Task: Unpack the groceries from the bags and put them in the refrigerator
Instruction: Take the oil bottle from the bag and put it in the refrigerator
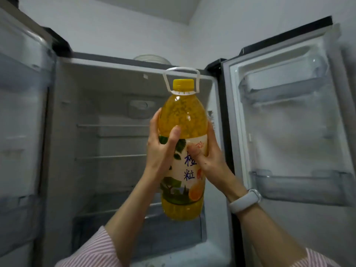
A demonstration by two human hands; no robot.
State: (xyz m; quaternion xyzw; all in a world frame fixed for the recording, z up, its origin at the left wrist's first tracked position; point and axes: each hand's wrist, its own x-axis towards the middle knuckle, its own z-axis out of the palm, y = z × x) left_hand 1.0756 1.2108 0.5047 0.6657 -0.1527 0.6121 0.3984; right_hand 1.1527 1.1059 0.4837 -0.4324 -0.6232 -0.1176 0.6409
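A large bottle of orange juice (pixel 184 116) with a yellow cap and a white carry handle is held upright in front of the open refrigerator (pixel 107 135). My left hand (pixel 160 149) grips its left side, thumb across the front. On its right side my right hand (pixel 209 157) grips the label, thumb on the front; a pale band sits on that wrist. The bottle hangs in the air before the right part of the fridge compartment, apart from the shelves.
Both fridge doors stand open: the left door (pixel 21 120) and the right door (pixel 292 122) with its door bins (pixel 300 185). Glass shelves (pixel 111 157) cross the compartment, with a drawer (pixel 119 234) below. Something round and white (pixel 152 58) lies on top of the fridge.
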